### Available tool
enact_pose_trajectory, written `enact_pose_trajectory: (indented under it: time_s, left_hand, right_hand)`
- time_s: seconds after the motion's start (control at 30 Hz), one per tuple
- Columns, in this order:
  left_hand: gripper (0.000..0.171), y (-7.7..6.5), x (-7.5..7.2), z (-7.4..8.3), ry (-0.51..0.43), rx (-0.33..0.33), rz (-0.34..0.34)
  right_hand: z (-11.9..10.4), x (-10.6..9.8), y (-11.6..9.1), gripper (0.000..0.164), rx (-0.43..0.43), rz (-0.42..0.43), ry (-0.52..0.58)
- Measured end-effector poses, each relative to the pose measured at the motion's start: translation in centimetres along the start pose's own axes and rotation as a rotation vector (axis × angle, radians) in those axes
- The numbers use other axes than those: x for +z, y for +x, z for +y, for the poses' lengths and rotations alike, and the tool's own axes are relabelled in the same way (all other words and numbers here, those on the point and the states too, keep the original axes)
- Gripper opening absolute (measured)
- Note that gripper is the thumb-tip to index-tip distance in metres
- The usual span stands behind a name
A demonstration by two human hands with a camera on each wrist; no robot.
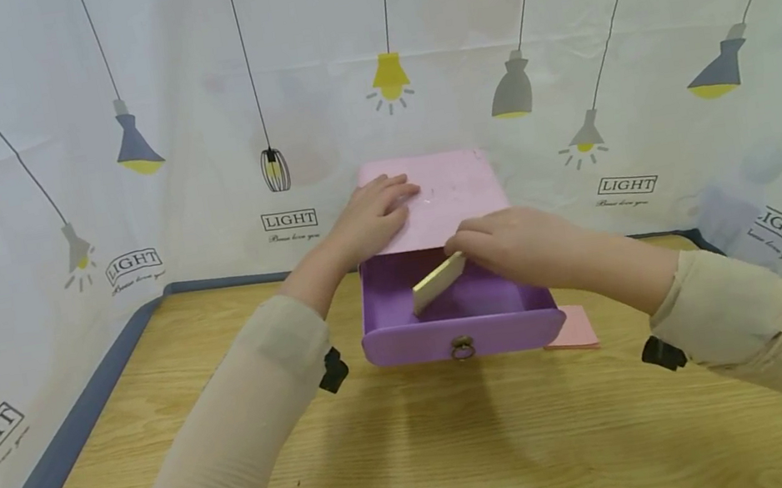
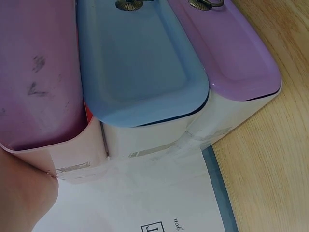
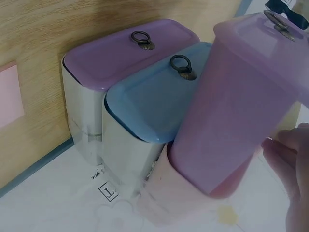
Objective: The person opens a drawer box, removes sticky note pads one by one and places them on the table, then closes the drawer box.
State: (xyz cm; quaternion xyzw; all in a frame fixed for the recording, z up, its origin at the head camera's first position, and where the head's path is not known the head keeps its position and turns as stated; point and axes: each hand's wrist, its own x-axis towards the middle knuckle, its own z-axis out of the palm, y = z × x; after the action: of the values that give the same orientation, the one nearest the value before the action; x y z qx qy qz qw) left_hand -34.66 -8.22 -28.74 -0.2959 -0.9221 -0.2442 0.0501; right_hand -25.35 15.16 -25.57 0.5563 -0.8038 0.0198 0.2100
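A small drawer cabinet stands on the table, its pink top (image 1: 455, 192) under my left hand (image 1: 375, 213), which rests there with fingers extended. The top purple drawer (image 1: 406, 343) is pulled out, showing a brass ring handle (image 1: 462, 347). Over its inside, my right hand (image 1: 513, 247) pinches one end of a pale yellow, flat rectangular pad (image 1: 438, 282), held tilted with its lower corner down in the drawer. In the right wrist view the fingers (image 3: 282, 150) show beside the drawer, while the pad is hidden.
Below the pulled-out drawer are a closed blue drawer (image 3: 145, 96) and a closed purple drawer (image 3: 116, 53), each with a ring handle. A pink pad (image 1: 576, 327) lies on the wooden table (image 1: 423, 458) right of the cabinet. A lamp-printed cloth (image 1: 324, 102) hangs behind.
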Motion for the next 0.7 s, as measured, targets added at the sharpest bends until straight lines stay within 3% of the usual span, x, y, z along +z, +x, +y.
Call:
enact_pose_trajectory:
  time_s: [0.2, 0.37, 0.47, 0.6, 0.7]
  left_hand:
    - [0.046, -0.1, -0.1, 0.1, -0.012, -0.006, 0.000]
    - [0.047, -0.2, -0.1, 0.1, -0.007, -0.005, -0.006]
    - [0.047, -0.3, -0.2, 0.2, -0.003, -0.009, -0.009]
    - [0.047, -0.2, -0.1, 0.2, 0.004, -0.009, -0.008]
    - [0.047, -0.2, -0.1, 0.2, 0.009, -0.010, -0.005]
  right_hand:
    - [0.5, -0.7, -1.2, 0.023, -0.074, 0.194, 0.064]
    - [0.5, -1.9, -2.4, 0.023, -0.061, 0.265, 0.104]
    - [0.3, -2.5, -2.9, 0.013, -0.082, 0.300, 0.087]
    - [-0.1, -3.2, -3.9, 0.035, -0.109, 0.352, 0.020]
    - [-0.4, -3.7, -4.9, 0.036, -0.094, 0.385, -0.042]
